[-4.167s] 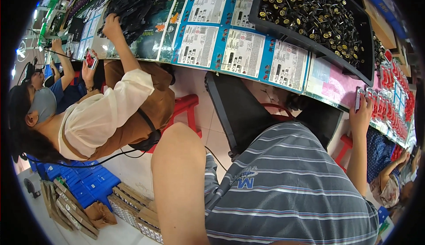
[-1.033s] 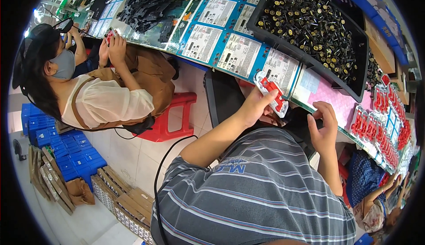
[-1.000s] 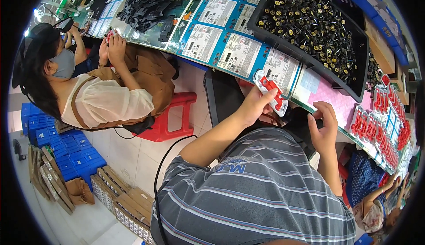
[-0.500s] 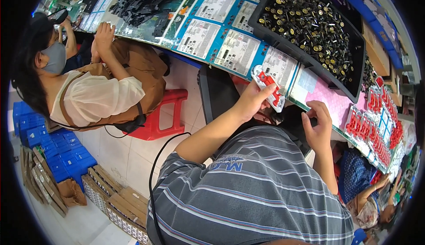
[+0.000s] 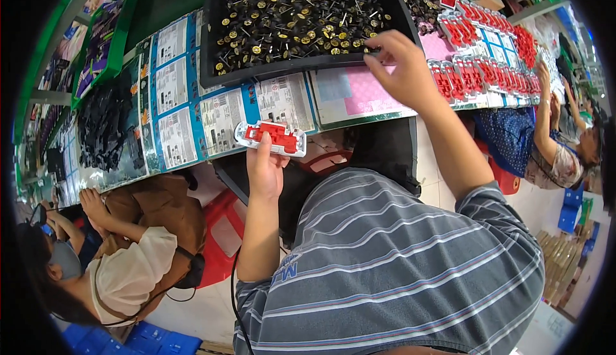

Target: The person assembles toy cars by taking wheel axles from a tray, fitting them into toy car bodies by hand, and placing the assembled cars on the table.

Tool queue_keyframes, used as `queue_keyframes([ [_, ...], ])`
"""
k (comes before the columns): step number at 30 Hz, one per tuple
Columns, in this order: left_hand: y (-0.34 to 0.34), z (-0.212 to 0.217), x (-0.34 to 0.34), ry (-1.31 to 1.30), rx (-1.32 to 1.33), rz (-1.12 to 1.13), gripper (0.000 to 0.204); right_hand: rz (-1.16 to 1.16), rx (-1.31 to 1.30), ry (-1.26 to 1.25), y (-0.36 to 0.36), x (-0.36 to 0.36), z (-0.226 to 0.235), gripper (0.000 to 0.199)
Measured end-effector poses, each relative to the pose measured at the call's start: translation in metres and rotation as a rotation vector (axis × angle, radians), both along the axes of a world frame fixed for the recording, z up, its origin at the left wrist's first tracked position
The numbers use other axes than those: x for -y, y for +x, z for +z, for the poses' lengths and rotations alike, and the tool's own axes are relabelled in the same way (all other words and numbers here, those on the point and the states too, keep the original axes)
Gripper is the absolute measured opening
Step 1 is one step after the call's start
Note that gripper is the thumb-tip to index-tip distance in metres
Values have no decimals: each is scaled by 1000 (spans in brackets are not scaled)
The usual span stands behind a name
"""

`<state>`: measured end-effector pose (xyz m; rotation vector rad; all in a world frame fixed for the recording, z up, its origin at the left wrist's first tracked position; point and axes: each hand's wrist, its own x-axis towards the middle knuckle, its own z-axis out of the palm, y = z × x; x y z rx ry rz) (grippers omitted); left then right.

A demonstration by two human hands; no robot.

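Note:
In my left hand (image 5: pixel 264 170) is a toy car body (image 5: pixel 273 138), white with a red insert. The thumb presses on its red side and the fingers are underneath, just off the table's front edge. My right hand (image 5: pixel 404 69) reaches over the front right rim of a black bin (image 5: pixel 269 70). Its thumb and fingertips curl toward each other around a small dark spot that I cannot make out. Heaped in the bin are many small black wheels on axles (image 5: pixel 301 18), with gold hubs.
Rows of red-and-white car bodies (image 5: pixel 481 72) stand on the table at the right. Black plastic parts (image 5: pixel 106 127) lie in a pile at the left, beside a green crate (image 5: pixel 106 40). A seated person (image 5: pixel 128 268) is at my left, another (image 5: pixel 548 143) at the right.
My view has swung to the right. The right hand has moved from the table's front edge to the bin, its fingers drawing together. The left hand still holds the car body, now turned nearly level.

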<state>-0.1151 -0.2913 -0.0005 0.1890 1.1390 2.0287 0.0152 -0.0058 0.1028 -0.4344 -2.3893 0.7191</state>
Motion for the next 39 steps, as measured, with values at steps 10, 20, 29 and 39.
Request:
queue_keyframes([
  [10,6,-10,-16,-11,38,29,22,-18,149,131,-73,-79,-18,32],
  [20,11,-13,-21,-60,-36,-6,28,4,212,157,-93,-102,-52,34],
  [29,8,-8,-24,-74,89,17,28,-138,169,239,-92,-97,-39,21],
  [39,8,-13,-19,-51,16,6,48,-67,-46,-532,-27,-44,-8,43],
])
